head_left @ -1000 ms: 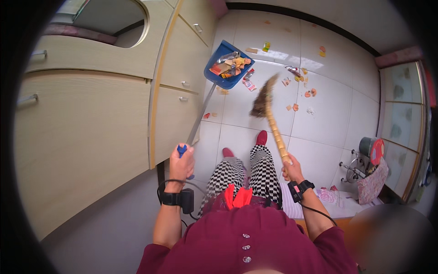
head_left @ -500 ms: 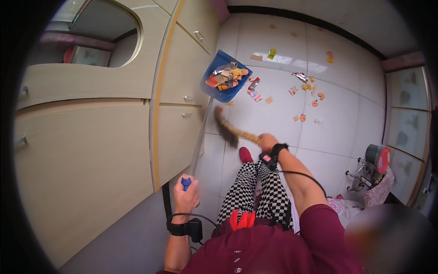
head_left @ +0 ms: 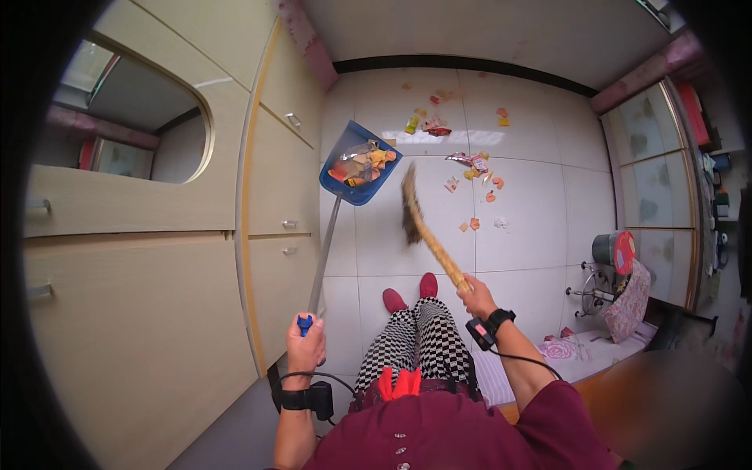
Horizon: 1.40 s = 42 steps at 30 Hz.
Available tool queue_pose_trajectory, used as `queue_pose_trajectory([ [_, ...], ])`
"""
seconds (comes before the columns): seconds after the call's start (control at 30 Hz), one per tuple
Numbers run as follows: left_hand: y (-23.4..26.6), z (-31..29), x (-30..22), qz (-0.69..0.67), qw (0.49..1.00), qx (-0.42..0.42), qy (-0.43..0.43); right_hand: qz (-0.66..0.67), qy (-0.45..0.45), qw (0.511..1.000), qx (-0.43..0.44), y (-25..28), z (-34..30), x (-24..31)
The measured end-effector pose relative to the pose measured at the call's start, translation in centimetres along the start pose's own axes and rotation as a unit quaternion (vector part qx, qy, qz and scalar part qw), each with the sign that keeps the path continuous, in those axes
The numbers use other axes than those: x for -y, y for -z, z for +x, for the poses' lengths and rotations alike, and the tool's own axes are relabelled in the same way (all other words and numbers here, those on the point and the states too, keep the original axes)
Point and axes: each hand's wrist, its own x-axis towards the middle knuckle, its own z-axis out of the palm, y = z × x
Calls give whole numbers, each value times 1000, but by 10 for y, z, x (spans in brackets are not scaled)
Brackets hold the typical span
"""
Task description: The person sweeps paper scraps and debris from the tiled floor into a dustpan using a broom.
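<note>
My left hand is closed around the grey pole handle of a long-handled dustpan, its blue end cap showing above the fist. The blue pan lies on the floor by the cabinets, holding crumpled wrappers and orange and tan scraps. In my closed right hand is a short broom with a bamboo-like handle. Its brown bristles are slightly blurred, to the right of the pan and apart from it. Beyond the broom lie a yellow-green wrapper, a red wrapper and a silvery wrapper.
Orange scraps and a clear crumpled piece dot the white tiles. Cream cabinets line the left side. At right stand a wheeled metal base, a green-grey bin and a glass-fronted cabinet.
The broom has swung right, away from the dustpan. Wrappers that lay beside the pan now lie farther back and to the right. The whole view has shifted, and both feet now show.
</note>
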Motion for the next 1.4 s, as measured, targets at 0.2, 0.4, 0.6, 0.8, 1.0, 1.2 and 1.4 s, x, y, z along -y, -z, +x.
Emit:
queue_pose_trajectory([
  [0.2,-26,0,-13,32,999,38,-11,-219,42,974,-39,64,9,-55],
  [0.4,-55,7,-14,68,996,59,-17,-211,30,958,-192,117,20,-13],
  [0.6,-72,23,-19,81,995,65,-11,-77,125,953,-267,85,-18,-52],
  [0.8,-119,22,-14,50,996,76,-15,-197,57,976,-70,132,-64,-83],
  [1.0,-209,6,-3,49,998,32,-8,-392,-1,920,-22,275,8,-81],
  [1.2,-283,-24,6,31,999,-9,-6,-355,27,921,-160,388,57,-27],
  [1.4,-319,-44,11,10,999,-44,-3,-254,107,941,-196,407,50,-27],
])
